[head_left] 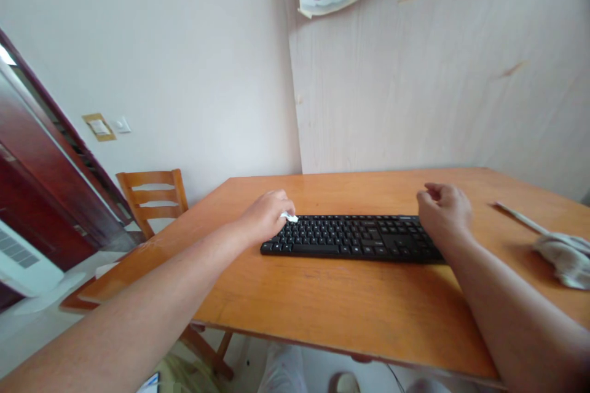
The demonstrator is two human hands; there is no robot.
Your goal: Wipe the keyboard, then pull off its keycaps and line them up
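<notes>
Our left hand (pixel 271 212) has its grip clamped on a small white scrap (pixel 290 217) at the far left corner of the long black keyboard (pixel 341 236), which lies across the middle of the orange-brown wooden table (pixel 332 301). Our right hand (pixel 446 209) curls its fingers over the keyboard's right end, and we cannot tell whether that grip holds anything. A rumpled light-grey cloth (pixel 566 259) lies farther right.

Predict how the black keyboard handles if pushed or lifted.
The keyboard is probably stiff, its long slab lying straight on the table. It looks unlikely to roll or tip, being low and flat. It might slide, as that table looks smooth.
</notes>
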